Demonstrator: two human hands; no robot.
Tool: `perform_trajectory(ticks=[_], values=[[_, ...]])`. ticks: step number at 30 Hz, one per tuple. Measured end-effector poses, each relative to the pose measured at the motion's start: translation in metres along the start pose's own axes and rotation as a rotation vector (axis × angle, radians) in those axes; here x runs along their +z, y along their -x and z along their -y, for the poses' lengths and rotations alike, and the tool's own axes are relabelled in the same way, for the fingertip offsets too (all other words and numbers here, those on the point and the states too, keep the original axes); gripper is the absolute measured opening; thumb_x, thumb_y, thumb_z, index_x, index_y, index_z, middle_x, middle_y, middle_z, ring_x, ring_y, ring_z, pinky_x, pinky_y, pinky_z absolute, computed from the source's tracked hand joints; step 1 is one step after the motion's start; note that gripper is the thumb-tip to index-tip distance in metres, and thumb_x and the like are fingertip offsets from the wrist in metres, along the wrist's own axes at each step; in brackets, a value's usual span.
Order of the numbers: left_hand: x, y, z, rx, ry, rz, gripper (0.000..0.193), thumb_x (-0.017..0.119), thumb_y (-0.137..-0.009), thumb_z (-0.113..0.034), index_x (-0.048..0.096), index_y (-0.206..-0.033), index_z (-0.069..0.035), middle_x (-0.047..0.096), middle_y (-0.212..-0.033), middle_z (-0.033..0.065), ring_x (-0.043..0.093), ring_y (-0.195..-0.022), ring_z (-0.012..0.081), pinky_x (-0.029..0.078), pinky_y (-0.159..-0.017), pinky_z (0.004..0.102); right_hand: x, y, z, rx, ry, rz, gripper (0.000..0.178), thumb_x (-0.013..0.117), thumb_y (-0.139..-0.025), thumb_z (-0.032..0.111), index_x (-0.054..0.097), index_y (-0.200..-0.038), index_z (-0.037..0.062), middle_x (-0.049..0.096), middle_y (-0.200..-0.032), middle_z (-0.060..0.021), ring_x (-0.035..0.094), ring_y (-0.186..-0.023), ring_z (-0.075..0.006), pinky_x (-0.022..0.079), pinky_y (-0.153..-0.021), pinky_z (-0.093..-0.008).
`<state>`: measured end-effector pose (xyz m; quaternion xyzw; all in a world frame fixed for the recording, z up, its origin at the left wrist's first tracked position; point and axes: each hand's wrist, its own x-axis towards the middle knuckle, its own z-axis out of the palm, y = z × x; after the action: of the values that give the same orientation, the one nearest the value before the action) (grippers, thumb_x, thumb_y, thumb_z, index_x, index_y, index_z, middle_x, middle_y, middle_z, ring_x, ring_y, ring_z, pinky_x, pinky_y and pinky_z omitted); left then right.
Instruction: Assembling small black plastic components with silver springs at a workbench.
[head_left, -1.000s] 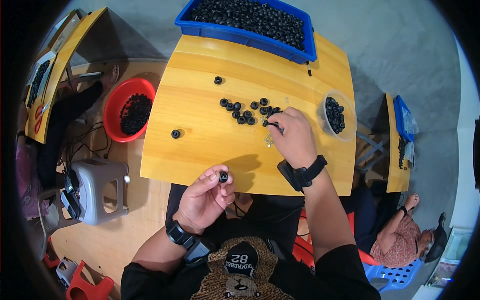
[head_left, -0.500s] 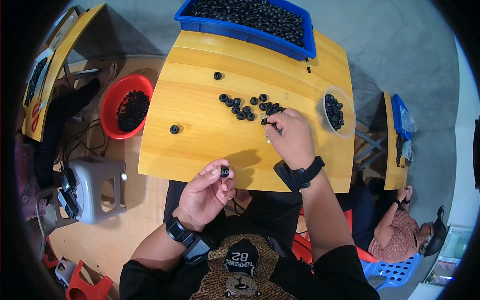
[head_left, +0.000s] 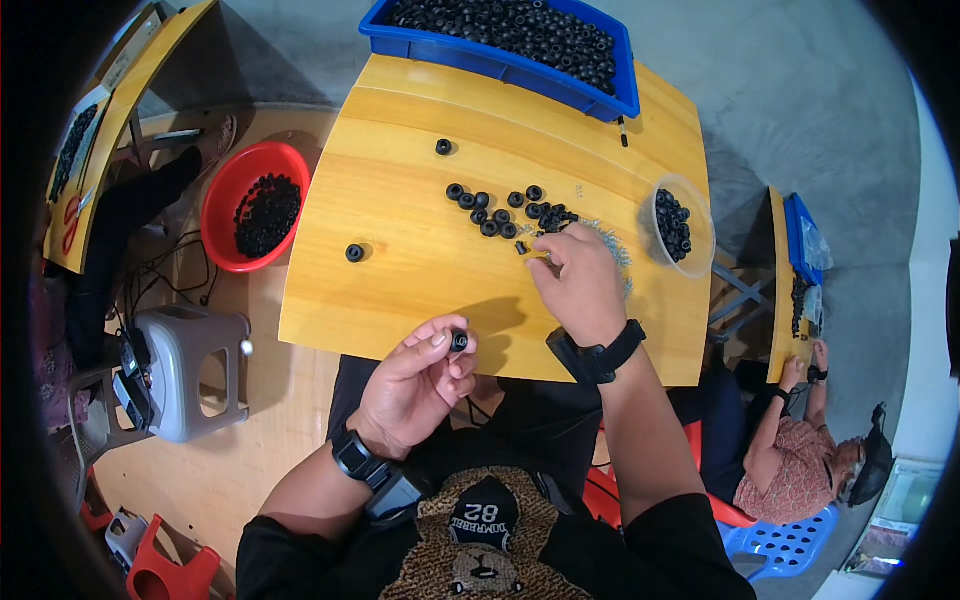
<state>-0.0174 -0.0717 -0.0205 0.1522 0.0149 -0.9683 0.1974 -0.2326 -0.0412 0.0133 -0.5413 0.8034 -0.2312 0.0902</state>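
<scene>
My left hand point(head_left: 415, 390) is closed in front of the table's near edge. A black ring-like part point(head_left: 459, 341) with a hole in its end is pinched between its thumb and fingers. Over the tabletop, my right hand point(head_left: 582, 288) has its fingers bent, with a gap between thumb and forefinger tips. Whether anything tiny lies under those fingers is hidden. Just beyond them is a cluster of small black parts point(head_left: 548, 214), and a small black piece point(head_left: 521, 247) lies by the fingertips. Tiny silvery pieces point(head_left: 612, 250) spread out beside the right hand.
Loose round black parts point(head_left: 489, 228) lie mid-table; single ones point(head_left: 355, 253) sit further left. At the back stands a blue bin point(head_left: 480, 55) full of black parts. A clear tub point(head_left: 700, 255) is at right, a red basin point(head_left: 225, 262) left. Another person point(head_left: 790, 465) sits at right.
My right thumb and forefinger have moved apart, and more of the silvery pieces show. My left hand still holds the black part. The view has shifted slightly.
</scene>
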Motion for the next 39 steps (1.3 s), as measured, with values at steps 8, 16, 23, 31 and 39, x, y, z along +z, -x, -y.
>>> perform_trajectory(ticks=[8,16,23,31,39], values=[[0.000,-0.001,-0.001,0.002,-0.012,-0.002,0.018,0.056,-0.091,-0.017,0.057,-0.106,-0.007,0.052,-0.091,0.0051,0.045,-0.071,0.0111,0.038,-0.060,0.0218,0.010,-0.006,0.003,-0.086,0.031,-0.052,0.008,0.067,-0.071,0.005,0.065,-0.079,0.0025,0.059,-0.080,-0.0115,0.057,-0.082,-0.0317,0.048,-0.071,-0.0406],[-0.003,0.001,-0.001,-0.023,0.026,0.052,0.022,0.056,-0.092,-0.013,0.057,-0.111,-0.003,0.059,-0.093,0.0072,0.053,-0.073,0.0113,0.044,-0.064,0.0235,0.005,0.002,0.008,-0.078,-0.011,0.031,0.008,0.065,-0.071,0.004,0.063,-0.078,0.0021,0.058,-0.078,-0.0123,0.057,-0.082,-0.0322,0.048,-0.070,-0.0409],[-0.003,0.009,0.007,-0.004,-0.021,0.008,0.022,0.057,-0.092,-0.013,0.057,-0.111,-0.002,0.060,-0.094,0.0078,0.055,-0.074,0.0116,0.047,-0.065,0.0230,-0.018,0.061,0.020,-0.005,-0.305,0.105,0.011,0.067,-0.072,0.002,0.060,-0.081,0.0012,0.059,-0.077,-0.0120,0.060,-0.072,-0.0271,0.048,-0.064,-0.0346],[0.003,0.020,0.027,-0.037,-0.154,-0.030,0.021,0.054,-0.093,-0.015,0.055,-0.111,-0.005,0.058,-0.094,0.0069,0.054,-0.078,0.0135,0.048,-0.067,0.0239,-0.024,0.111,0.035,0.049,-0.551,0.101,0.011,0.066,-0.076,-0.001,0.059,-0.085,0.0001,0.059,-0.077,-0.0081,0.060,-0.064,-0.0140,0.049,-0.059,-0.0255],[0.004,0.033,0.046,-0.049,-0.127,0.003,0.020,0.054,-0.093,-0.012,0.055,-0.111,-0.003,0.060,-0.096,0.0078,0.060,-0.081,0.0139,0.052,-0.073,0.0239,-0.036,0.136,0.051,-0.025,-0.619,0.066,0.014,0.065,-0.077,-0.002,0.058,-0.088,0.0015,0.058,-0.077,-0.0077,0.060,-0.062,-0.0143,0.049,-0.057,-0.0258]])
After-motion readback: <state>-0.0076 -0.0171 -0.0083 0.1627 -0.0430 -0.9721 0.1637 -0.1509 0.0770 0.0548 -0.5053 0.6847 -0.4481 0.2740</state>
